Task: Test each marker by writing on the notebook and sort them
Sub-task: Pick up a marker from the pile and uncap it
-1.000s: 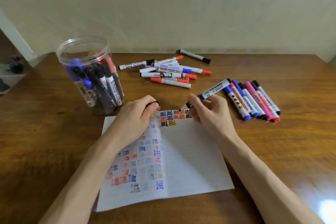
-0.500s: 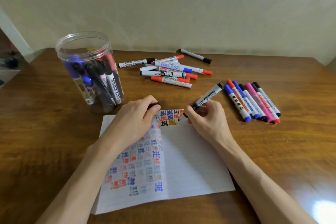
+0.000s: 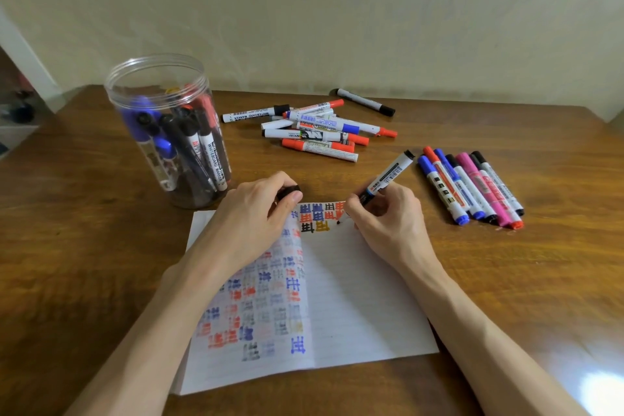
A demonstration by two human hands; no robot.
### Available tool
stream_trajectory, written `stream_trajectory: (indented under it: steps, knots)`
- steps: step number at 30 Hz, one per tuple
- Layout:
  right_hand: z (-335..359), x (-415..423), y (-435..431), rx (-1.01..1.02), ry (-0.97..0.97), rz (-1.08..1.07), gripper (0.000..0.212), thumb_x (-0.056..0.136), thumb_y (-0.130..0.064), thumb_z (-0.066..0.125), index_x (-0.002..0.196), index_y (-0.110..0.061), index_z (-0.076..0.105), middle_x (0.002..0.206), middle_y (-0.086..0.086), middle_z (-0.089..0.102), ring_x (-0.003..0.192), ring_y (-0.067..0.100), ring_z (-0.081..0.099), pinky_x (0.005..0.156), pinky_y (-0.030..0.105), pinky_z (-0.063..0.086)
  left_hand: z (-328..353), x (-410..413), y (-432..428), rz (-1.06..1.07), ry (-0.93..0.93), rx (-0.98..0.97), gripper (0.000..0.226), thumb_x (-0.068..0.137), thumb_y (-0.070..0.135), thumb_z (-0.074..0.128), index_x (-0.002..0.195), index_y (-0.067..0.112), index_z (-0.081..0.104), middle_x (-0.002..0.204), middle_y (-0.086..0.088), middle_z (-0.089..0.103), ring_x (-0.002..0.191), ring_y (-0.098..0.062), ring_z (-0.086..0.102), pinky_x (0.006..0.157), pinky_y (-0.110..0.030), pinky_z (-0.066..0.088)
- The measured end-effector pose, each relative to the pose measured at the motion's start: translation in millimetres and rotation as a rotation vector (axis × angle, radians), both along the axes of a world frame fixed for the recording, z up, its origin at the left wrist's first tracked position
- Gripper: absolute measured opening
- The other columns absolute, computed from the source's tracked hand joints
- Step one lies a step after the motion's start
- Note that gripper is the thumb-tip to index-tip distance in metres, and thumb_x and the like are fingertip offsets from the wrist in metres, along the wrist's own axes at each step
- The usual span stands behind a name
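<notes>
As both forearms reach in from the near edge, an open notebook [image 3: 358, 307] lies flat on the wooden surface [image 3: 101, 263] beneath them. Its left page is crowded with small test characters in red, blue, black and grey, while its right page carries only a short run of such marks along the top. The left hand [image 3: 250, 216] rests on the upper part of the left page, fingers curled, pinching a black cap [image 3: 287, 192] against the thumb. The right hand [image 3: 391, 223], just across the fold, grips an uncapped marker [image 3: 388, 176] in a writing hold, its dark tip down on the paper just below the top marks and its barrel slanting up and away to the right. Right of that hand, a tidy row of capped markers [image 3: 472, 189] lies side by side, blue, red, black and pink among them. Beyond the left hand and a little to its left stands a clear, open-topped jar [image 3: 162, 84] holding more markers, upright and leaning. Farther off, beyond both hands, a loose pile of markers [image 3: 317, 133] lies crisscrossed, and a lone black marker [image 3: 364, 102] lies apart past it, near the pale wall [image 3: 337, 10].
</notes>
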State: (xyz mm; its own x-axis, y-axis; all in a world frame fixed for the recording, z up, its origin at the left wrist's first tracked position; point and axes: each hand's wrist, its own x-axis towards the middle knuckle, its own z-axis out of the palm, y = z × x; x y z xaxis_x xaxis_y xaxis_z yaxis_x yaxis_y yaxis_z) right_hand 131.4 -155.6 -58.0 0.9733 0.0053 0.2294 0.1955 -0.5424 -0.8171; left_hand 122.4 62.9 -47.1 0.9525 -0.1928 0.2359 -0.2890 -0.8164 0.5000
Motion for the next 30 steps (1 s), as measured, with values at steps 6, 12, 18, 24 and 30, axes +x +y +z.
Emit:
stream_trajectory:
  steps: [6,12,18,24,30]
  knots:
    - [2.6,-0.3,-1.7,0.089,0.063,-0.009,0.014,0.093,-0.02,0.07,0.08,-0.015,0.07,0.07,-0.009,0.072,0.067,0.001,0.07,0.061,0.013,0.051,-1.5,0.4,0.5,-0.003,-0.005,-0.006,0.024,0.105,0.041,0.048,0.116,0.025,0.061,0.103,0.013,0.069,0.091,-0.001,0.064,0.072,-0.02,0.054]
    - [2.5,-2.5,2.9,0.038,0.042,0.04,0.015,0.092,-0.02,0.071,0.077,-0.018,0.07,0.071,-0.011,0.072,0.067,0.001,0.07,0.06,0.013,0.052,-2.2,0.6,0.0,-0.003,0.0,-0.006,0.024,0.104,0.042,0.048,0.117,0.026,0.06,0.104,0.013,0.068,0.092,-0.001,0.064,0.072,-0.018,0.052]
    - [1.2,-2.9,1.9,0.02,0.018,-0.023,0.017,0.091,-0.018,0.071,0.075,-0.016,0.068,0.069,-0.01,0.069,0.06,-0.004,0.061,0.054,0.012,0.045,-2.0,0.9,-0.4,-0.004,0.0,-0.005,0.025,0.104,0.043,0.048,0.118,0.026,0.06,0.104,0.013,0.068,0.094,-0.002,0.064,0.077,-0.026,0.057]
    - [4.4,-3.2,0.9,0.066,0.03,0.033,0.017,0.09,-0.02,0.069,0.074,-0.02,0.068,0.068,-0.01,0.072,0.064,0.004,0.07,0.058,0.016,0.051,-1.8,0.9,-0.6,-0.006,-0.003,-0.001,0.024,0.103,0.042,0.049,0.117,0.026,0.06,0.104,0.012,0.068,0.091,-0.002,0.064,0.073,-0.022,0.055]
    - [-0.5,-3.3,3.3,-0.01,0.004,-0.011,0.015,0.09,-0.023,0.072,0.075,-0.018,0.07,0.07,-0.007,0.072,0.068,0.009,0.069,0.058,0.026,0.055,-2.9,1.6,-0.9,0.004,0.008,0.004,0.026,0.103,0.042,0.049,0.12,0.025,0.06,0.108,0.013,0.068,0.093,-0.001,0.063,0.071,-0.013,0.048]
